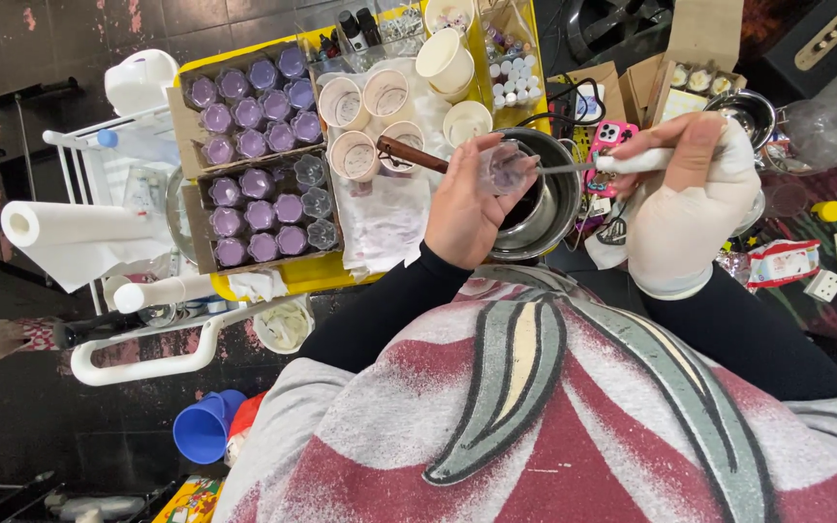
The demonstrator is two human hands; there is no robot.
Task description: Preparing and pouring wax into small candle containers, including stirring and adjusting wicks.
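Left hand (467,208) grips a clear jar (508,167) over the steel pot (552,208); gloved right hand (682,194) pinches a white-handled tool (632,161) beside it.

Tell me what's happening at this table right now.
A person holds a small clear cup in the bare left hand over a metal pot. The right hand, in a white glove, holds a thin tool whose tip reaches the cup. Beside the pot, cardboard trays on a yellow tabletop hold many purple-filled cups.
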